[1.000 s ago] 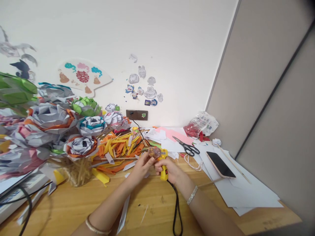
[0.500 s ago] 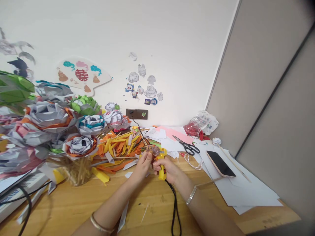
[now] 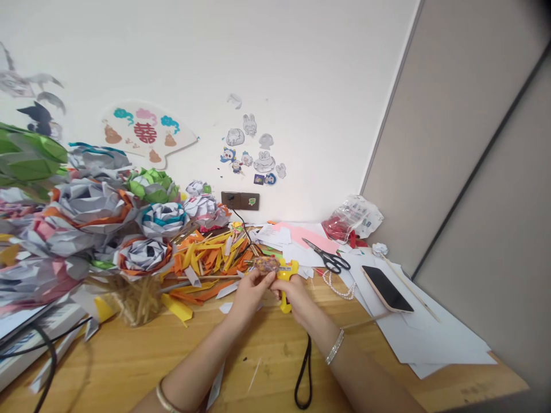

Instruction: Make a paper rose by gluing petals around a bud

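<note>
A yellow hot glue gun [image 3: 287, 268] is held up over the wooden table. Its front part is mottled pink and orange, and the narrow tip points left. My right hand [image 3: 297, 293] is closed around its handle. My left hand [image 3: 253, 289] is closed at the front part, thumb and fingers pressed against it from below. The two hands meet under the gun, so some fingers are hidden. A black cord [image 3: 303, 378] hangs in a loop below my right hand. Just behind the tip lie orange and yellow folded paper strips [image 3: 215, 246].
Paper flowers [image 3: 92, 206] crowd the left side. To the right are black-handled scissors [image 3: 331, 261], a bead string [image 3: 338, 288], a phone [image 3: 387, 288] and white sheets [image 3: 434, 338]. A plastic bag [image 3: 355, 217] lies against the wall, near a socket [image 3: 241, 200].
The glue gun has turned slightly in my hands, its handle now more covered. My left thumb has moved right, closer to my right hand. The cord loop has shifted.
</note>
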A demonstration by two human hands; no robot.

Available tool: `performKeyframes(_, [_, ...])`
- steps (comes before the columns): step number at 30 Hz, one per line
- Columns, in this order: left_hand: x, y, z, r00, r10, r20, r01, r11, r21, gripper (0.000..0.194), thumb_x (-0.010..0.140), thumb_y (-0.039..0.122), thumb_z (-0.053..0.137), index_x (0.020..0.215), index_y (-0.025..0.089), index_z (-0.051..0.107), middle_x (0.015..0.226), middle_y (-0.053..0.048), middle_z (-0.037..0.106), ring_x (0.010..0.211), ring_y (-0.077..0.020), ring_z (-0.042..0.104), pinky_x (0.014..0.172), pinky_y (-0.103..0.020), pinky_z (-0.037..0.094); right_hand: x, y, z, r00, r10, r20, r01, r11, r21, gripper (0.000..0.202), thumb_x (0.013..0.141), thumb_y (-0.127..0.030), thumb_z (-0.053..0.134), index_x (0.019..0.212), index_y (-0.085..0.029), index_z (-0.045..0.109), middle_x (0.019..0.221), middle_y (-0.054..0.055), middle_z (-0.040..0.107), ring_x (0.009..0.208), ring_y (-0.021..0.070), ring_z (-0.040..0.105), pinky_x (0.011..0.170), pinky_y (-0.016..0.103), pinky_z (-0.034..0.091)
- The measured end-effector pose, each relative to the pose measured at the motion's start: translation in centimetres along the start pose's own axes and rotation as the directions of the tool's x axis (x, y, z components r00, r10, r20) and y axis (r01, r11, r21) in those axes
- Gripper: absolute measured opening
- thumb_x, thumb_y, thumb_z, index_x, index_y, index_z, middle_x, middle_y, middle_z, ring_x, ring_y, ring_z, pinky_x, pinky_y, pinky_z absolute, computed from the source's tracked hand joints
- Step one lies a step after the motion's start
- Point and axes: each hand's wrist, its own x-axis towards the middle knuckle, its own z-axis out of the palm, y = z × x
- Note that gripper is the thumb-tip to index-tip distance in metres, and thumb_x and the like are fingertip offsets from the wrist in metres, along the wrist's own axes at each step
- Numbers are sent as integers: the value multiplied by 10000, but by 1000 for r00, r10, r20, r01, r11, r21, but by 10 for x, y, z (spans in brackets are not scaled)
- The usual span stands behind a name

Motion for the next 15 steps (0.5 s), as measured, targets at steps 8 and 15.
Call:
performKeyframes(8, [-2, 6, -4, 996, 48, -79, -41, 995, 91, 256, 704, 414, 613, 639, 168, 630, 562, -10, 660, 603, -177, 604, 626, -277, 455, 0, 1, -4, 998, 10, 59, -15, 996, 84, 172, 539, -240, 588, 482, -194, 433, 427, -69, 420, 413, 72, 369, 444, 226, 287])
performKeyframes(15, [-3, 4, -5, 983, 129, -133, -93, 964, 249, 282, 732, 413, 583, 615, 163, 638, 561, -16, 644, 574, -169, 579, 571, -263, 440, 0, 3, -6, 998, 28, 54, -33, 995, 99, 164, 536, -244, 613, 508, -190, 461, 438, -70, 446, 417, 68, 373, 455, 222, 308])
